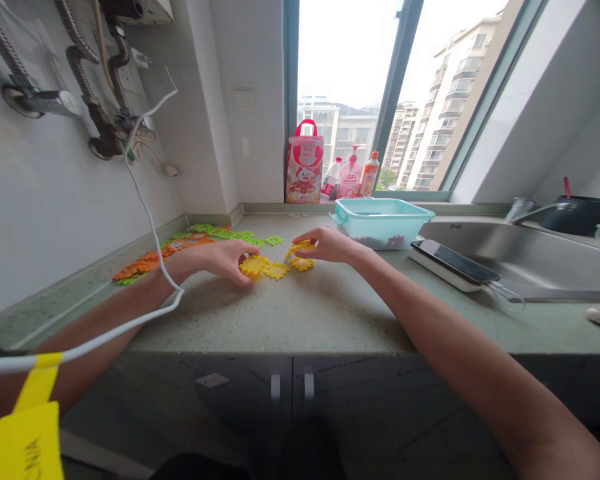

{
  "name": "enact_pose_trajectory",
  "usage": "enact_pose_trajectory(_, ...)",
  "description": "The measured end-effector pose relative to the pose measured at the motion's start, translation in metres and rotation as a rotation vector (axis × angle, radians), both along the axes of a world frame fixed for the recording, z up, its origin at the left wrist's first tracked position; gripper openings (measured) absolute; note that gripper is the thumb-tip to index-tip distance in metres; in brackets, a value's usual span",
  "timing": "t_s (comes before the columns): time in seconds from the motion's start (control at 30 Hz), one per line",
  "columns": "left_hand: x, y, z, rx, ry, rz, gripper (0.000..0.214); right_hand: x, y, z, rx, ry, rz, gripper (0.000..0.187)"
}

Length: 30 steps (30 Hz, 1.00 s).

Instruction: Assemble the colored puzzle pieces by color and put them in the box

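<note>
My left hand [229, 260] is curled around the edge of a yellow gear-shaped piece [254, 267] on the counter, thumb in front and fingers behind. Right beside that piece lies another flat yellow toothed piece [277, 271]. My right hand [326, 244] reaches in from the right and pinches a yellow toothed piece [295, 248], partly hidden by the fingers. Just below it a further yellow toothed piece [303, 265] rests on the counter. Green pieces [240, 235] and orange pieces [143, 262] lie flat along the wall behind my left arm; one green piece [274, 241] sits apart.
A turquoise plastic tub [385, 217] with dark contents stands behind my right hand. A phone on a white block [453, 265] lies by the steel sink [545, 267]. A white cable [150, 220] hangs across my left forearm. Bottles [350, 177] and a red bag [305, 167] stand on the windowsill.
</note>
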<state>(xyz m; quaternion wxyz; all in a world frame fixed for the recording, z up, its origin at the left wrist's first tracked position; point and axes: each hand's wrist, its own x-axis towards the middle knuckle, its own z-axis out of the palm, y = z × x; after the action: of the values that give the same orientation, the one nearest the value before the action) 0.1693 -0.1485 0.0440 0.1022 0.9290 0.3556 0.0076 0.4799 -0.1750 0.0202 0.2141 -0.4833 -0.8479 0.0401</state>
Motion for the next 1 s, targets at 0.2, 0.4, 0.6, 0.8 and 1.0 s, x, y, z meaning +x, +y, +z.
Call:
enact_pose_trajectory(0.2, 0.013, 0.004, -0.009, -0.015, -0.142, -0.025, 0.062, -0.006, -0.005, 0.0, -0.199, -0.141, -0.002, 0.055)
enact_pose_trajectory(0.4, 0.031, 0.003, -0.027, 0.095, -0.177, -0.08, 0.06, -0.011, -0.006, 0.0, -0.181, -0.179, -0.034, 0.058)
enact_pose_trajectory(0.6, 0.039, -0.003, -0.037, 0.151, -0.154, -0.106, 0.062, -0.012, -0.005, -0.003, -0.137, -0.211, -0.036, 0.049)
enact_pose_trajectory(0.8, 0.041, -0.007, -0.039, 0.255, -0.07, -0.095, 0.054, -0.012, -0.005, -0.005, -0.105, -0.193, -0.039, 0.045)
enact_pose_trajectory(1.0, 0.044, -0.012, -0.038, 0.305, -0.036, -0.094, 0.047, -0.013, -0.008, -0.001, 0.006, -0.112, -0.02, 0.037)
